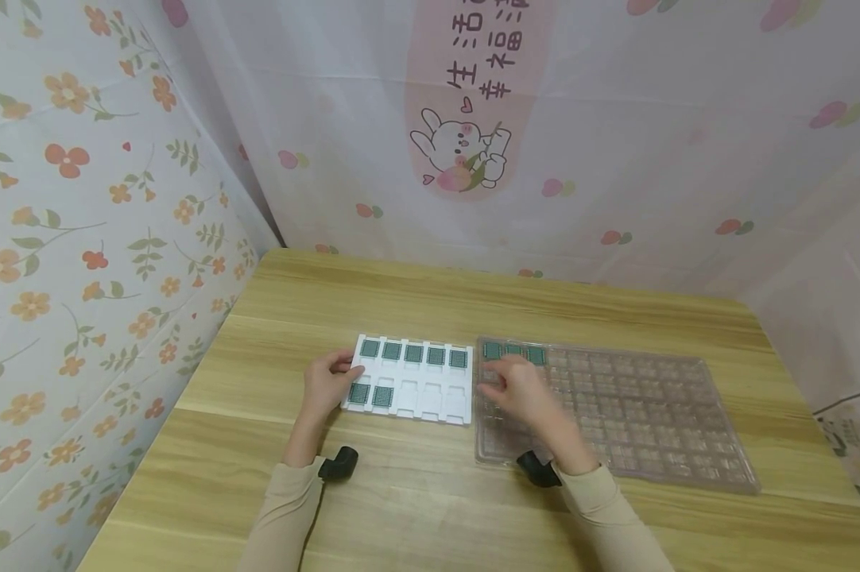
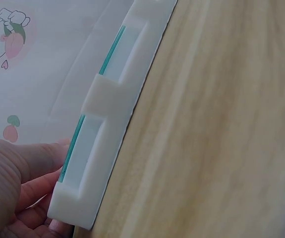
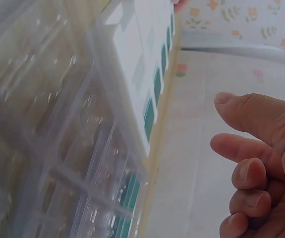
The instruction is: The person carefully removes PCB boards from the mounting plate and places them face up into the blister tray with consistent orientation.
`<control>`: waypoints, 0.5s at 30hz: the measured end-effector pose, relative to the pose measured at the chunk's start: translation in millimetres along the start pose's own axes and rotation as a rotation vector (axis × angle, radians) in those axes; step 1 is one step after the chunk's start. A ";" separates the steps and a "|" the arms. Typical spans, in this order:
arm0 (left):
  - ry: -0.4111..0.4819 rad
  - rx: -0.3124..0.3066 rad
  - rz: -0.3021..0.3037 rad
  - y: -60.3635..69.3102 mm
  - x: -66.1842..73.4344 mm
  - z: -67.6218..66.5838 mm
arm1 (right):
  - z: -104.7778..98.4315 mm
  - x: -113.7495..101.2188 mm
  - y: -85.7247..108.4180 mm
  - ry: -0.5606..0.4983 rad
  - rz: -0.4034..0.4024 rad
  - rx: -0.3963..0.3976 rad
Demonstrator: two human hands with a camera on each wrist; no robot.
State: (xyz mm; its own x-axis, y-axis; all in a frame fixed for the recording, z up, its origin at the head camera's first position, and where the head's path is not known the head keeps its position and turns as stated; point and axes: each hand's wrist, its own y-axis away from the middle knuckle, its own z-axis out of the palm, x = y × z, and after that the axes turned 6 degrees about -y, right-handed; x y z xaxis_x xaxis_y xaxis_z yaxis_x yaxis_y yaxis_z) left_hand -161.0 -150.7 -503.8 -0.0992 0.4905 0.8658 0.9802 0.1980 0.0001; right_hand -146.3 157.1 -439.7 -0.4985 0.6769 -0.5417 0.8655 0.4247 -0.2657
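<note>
My left hand point(image 1: 325, 384) grips the left end of a white plastic tray point(image 1: 408, 376), thumb at its edge in the left wrist view. Green square chips point(image 1: 414, 354) fill the tray's far row, and two more sit at the left of its near row. Over the left part of a transparent compartment tray point(image 1: 652, 413) hovers my right hand point(image 1: 523, 391). Its thumb and forefinger stand apart with nothing between them, the other fingers loosely curled, as the right wrist view shows. Three green chips point(image 1: 492, 350) lie in the transparent tray's far left compartments, the third partly close behind the hand.
Both trays lie side by side on a wood-grain table point(image 1: 401, 508). A white curtain point(image 1: 616, 159) with printed fruit hangs behind the table, and a floral curtain point(image 1: 115, 262) hangs at the left. Black wrist cameras point(image 1: 340, 464) sit beneath both forearms.
</note>
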 end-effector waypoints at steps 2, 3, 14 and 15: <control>0.001 0.000 0.002 0.1 -0.2 0.1 | 1.1 -2.6 -1.0 -0.008 0.002 -0.013; 0.001 0.001 0.002 0.2 -0.2 0.2 | 1.9 -3.8 -1.3 -0.009 0.001 -0.014; 0.003 0.006 0.010 0.1 -0.6 0.2 | 10.9 -13.3 -2.9 -0.048 -0.065 0.008; 0.003 0.007 0.011 0.1 -0.7 0.2 | 12.4 -13.4 -3.3 -0.040 -0.077 0.012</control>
State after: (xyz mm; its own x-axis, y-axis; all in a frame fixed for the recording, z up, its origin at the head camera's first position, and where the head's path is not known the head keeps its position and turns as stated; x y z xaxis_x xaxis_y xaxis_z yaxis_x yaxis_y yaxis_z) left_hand -160.9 -150.9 -504.5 -0.0877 0.4902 0.8672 0.9801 0.1983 -0.0130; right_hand -141.8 139.2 -441.5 -0.5615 0.6178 -0.5505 0.8252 0.4673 -0.3172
